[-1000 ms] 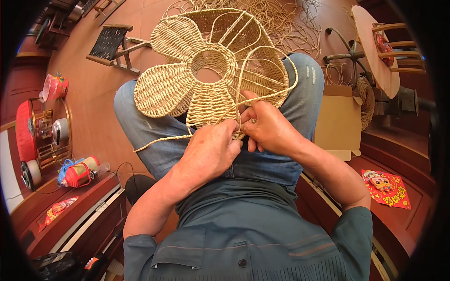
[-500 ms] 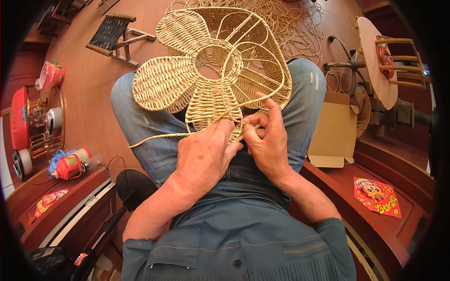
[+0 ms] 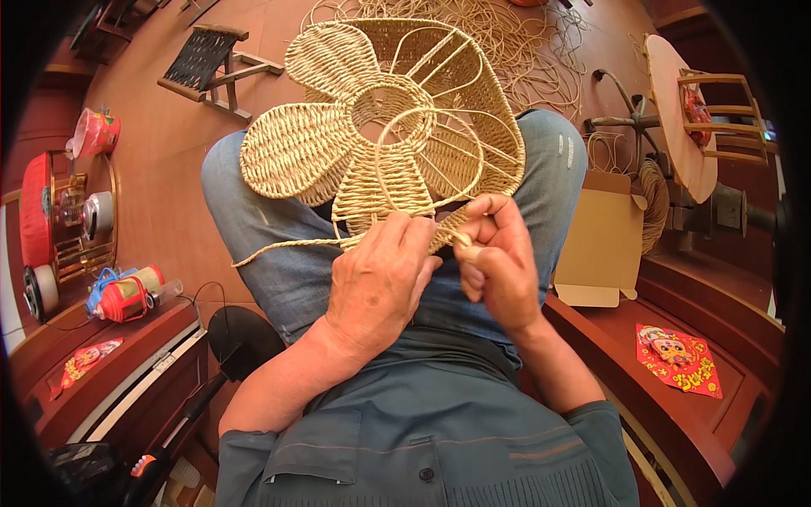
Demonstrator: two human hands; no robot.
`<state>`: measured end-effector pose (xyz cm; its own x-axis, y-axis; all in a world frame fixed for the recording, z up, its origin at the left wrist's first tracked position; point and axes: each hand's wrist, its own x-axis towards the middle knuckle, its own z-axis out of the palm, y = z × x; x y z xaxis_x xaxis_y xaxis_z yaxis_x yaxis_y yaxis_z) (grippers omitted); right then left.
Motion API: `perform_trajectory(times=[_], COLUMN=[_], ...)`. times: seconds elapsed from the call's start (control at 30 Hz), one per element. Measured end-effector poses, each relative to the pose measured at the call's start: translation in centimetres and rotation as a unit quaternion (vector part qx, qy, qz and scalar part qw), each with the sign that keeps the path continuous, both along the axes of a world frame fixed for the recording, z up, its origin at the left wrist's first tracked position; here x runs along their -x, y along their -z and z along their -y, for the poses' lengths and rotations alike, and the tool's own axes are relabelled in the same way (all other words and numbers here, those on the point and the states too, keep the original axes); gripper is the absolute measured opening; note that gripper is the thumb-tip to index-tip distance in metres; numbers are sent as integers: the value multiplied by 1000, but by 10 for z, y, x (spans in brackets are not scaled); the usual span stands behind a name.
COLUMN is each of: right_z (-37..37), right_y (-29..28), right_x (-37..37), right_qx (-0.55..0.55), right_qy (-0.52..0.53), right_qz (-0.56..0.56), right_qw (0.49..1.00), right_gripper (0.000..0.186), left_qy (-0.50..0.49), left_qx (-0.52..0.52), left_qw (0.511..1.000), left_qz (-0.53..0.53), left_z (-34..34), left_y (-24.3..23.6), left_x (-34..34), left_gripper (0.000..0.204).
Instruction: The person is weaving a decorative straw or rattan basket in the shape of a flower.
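A woven straw basket (image 3: 296,152) rests on my lap, its flower-shaped face turned up. Several petals are filled with twisted straw cord, while those on the right show bare frame bars. My left hand (image 3: 380,275) is closed over the rim of the near petal, its fingertips partly hidden. Just right of it, my right hand (image 3: 498,258) pinches a straw cord (image 3: 461,240) beside that rim. A loop of cord (image 3: 482,160) arches over the round centre opening and the right petals. One loose cord tail (image 3: 287,247) lies across my left thigh.
Tangled cord (image 3: 524,51) covers the floor beyond the basket. A folding stool (image 3: 203,63) stands far left. On the right are an open cardboard box (image 3: 596,241), a cord coil (image 3: 653,203) and a wheeled chair base (image 3: 638,118). A red thermos-like container (image 3: 127,300) sits left.
My right hand has drawn back toward me and slightly right, pulling the cord. The cord loop over the basket has become smaller. My left hand stays at the rim, shifted slightly.
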<state>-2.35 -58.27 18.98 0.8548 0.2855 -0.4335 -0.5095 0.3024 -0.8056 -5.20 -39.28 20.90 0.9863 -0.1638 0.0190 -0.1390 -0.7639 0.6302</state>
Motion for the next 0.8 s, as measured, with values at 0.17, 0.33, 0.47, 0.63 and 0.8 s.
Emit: perform_trajectory(times=[0.17,0.33,0.47,0.63,0.8], right_z=[80,230,385,593,683], right_y=[-7,12,29,13,6], right_x=[-42,-106,-147,-166,-187], right_qx=[20,171,219,248,238], right_qy=[19,205,315,484,524], right_qz=[116,85,90,-42,-23], right_qw=[993,960,919,838,818], right_gripper=[37,29,18,7,19], left_qy=[32,31,24,27,30], left_qx=[-39,-74,-51,-8,19], left_qw=[997,990,990,993,994], left_qz=[63,114,127,111,106], left_z=[18,29,28,25,20], left_y=[16,28,30,29,26], left_x=[-10,-15,-15,-17,-15], left_gripper=[27,22,22,22,21])
